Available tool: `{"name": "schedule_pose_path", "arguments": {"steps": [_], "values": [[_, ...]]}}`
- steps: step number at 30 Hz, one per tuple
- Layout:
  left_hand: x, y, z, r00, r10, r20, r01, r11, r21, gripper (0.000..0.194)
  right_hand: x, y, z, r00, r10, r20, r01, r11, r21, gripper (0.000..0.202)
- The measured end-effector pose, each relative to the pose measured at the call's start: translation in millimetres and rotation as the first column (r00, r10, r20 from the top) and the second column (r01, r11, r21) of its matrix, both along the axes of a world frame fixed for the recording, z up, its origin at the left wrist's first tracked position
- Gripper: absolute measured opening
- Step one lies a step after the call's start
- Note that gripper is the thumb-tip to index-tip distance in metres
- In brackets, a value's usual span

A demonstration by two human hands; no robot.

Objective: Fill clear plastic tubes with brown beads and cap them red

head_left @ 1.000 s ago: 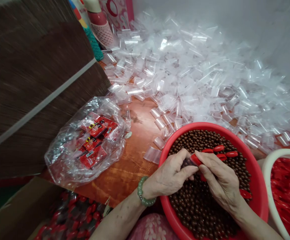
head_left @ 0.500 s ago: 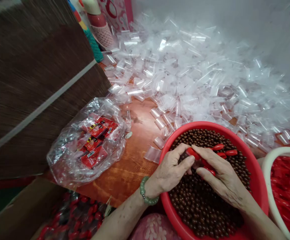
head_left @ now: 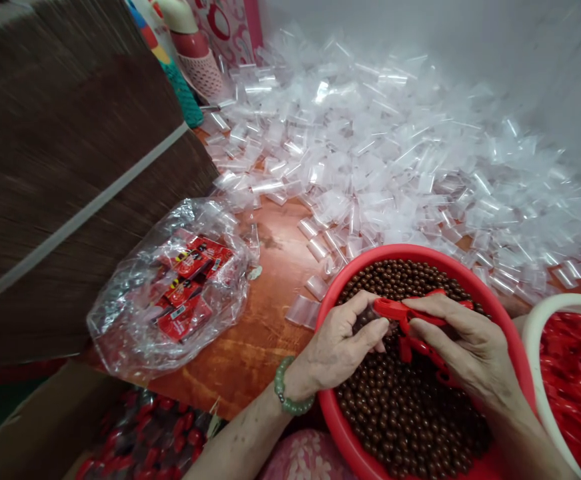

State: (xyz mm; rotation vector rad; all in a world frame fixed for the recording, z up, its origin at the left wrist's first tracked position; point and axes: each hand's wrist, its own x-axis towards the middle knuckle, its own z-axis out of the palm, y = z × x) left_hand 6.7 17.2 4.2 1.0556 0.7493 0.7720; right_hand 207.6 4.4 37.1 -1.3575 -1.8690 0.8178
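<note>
Right hand [head_left: 475, 343] drew back (slightly) — more red plastic [head_left: 393, 308] shows.

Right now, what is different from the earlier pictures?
The right hand has moved rightward, away from the left hand; its fingers now pinch a red plastic piece reaching toward the left fingers. The left hand, red tub and clear bag stayed about where they were.

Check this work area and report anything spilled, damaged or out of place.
A small pale scrap lies loose on the tabletop beside the clear plastic bag; it looks like stray litter. Nothing looks clearly damaged, and I see no brown balls spilled outside the red basin.
</note>
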Motion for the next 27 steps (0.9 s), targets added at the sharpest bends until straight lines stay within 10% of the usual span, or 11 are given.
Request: {"name": "schedule_pose_path", "arguments": {"steps": [12,27], "values": [[0,-1,1.2,1.0,0.006,0.028,-0.006,1.0,-0.01,0.029,-13,-2,-9.8,0.989,0.061,0.136,-0.109,0.92,0.376,0.047],[3,-4,-0.4,0.997,0.072,0.014,-0.072,0.997,0.004,0.042,-7,3,-1.2,0.94,0.231,0.249,-0.288,0.931,0.223,0.016]]}}
